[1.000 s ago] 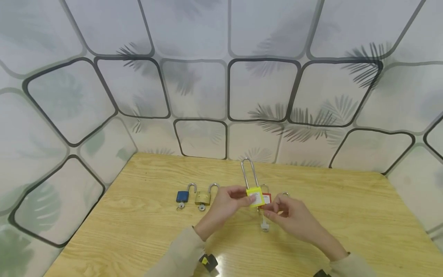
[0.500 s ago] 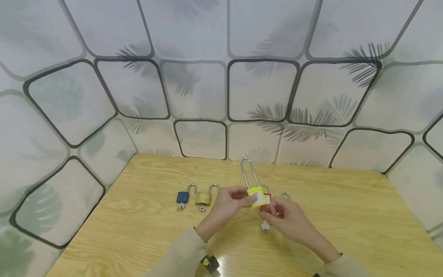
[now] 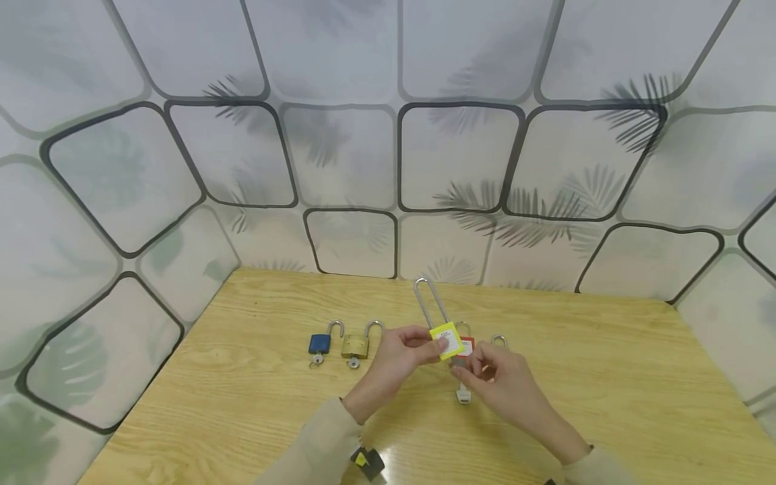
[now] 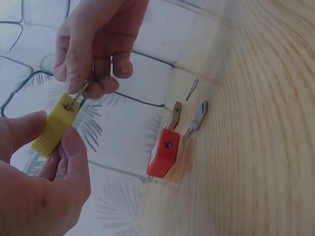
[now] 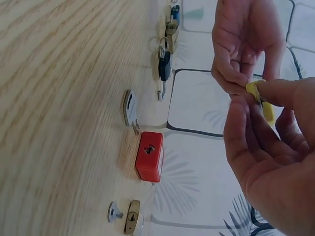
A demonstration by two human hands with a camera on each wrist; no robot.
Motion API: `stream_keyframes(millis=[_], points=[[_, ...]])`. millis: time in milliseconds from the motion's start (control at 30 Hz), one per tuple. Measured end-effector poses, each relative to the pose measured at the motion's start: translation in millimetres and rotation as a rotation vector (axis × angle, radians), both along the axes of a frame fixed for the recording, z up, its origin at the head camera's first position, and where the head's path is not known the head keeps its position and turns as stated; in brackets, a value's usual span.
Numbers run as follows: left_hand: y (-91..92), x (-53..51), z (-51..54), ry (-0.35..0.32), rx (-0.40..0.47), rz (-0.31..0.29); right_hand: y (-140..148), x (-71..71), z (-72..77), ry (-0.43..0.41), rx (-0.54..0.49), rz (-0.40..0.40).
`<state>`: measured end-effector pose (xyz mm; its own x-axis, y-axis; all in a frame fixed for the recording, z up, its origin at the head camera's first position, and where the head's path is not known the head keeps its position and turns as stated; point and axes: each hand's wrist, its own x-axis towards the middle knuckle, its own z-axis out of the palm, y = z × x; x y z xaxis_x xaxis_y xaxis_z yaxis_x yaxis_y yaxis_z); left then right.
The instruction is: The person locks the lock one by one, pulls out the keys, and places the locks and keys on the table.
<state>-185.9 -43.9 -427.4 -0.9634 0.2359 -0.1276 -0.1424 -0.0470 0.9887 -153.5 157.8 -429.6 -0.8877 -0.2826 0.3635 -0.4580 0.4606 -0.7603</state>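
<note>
My left hand (image 3: 394, 360) holds a yellow padlock (image 3: 446, 341) with a long steel shackle, raised above the table and tilted left. Thumb and fingers pinch its body from both sides. With thumb and fingertips, my right hand (image 3: 509, 380) pinches a small metal key (image 4: 81, 91) at the keyhole in the padlock's underside. The key's tip appears to be in the hole; how deep, I cannot tell. Just behind and below stands a red padlock (image 4: 164, 153), its keyhole facing me. A loose silver key (image 4: 199, 115) lies in front of it.
Left on the wooden table (image 3: 242, 404) lie a blue padlock (image 3: 319, 344) and a brass padlock (image 3: 355, 346), shackles open, keys below. The right wrist view shows a black padlock (image 5: 165, 64) and a smaller brass padlock (image 5: 133, 216) beside a key (image 5: 114, 212). A patterned backdrop (image 3: 351, 162) rises behind.
The yellow padlock has tilted further left, its shackle top swinging left. My right hand has shifted slightly left, its fingers still at the padlock's base. The padlocks on the table have not moved.
</note>
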Motion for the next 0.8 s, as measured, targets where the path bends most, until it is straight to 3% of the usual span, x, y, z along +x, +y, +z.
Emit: stream_keyframes(millis=[200, 333, 800], points=[[2.1, 0.1, 0.1, -0.009, 0.043, -0.01, -3.2, -0.1, 2.3, -0.229, -0.157, 0.061], [2.2, 0.3, 0.7, -0.011, 0.036, -0.01, -4.9, -0.3, 4.7, -0.317, -0.188, 0.034], [3.1, 0.8, -4.5, -0.036, 0.067, 0.004, -7.7, 1.4, -1.5, -0.204, -0.113, -0.017]])
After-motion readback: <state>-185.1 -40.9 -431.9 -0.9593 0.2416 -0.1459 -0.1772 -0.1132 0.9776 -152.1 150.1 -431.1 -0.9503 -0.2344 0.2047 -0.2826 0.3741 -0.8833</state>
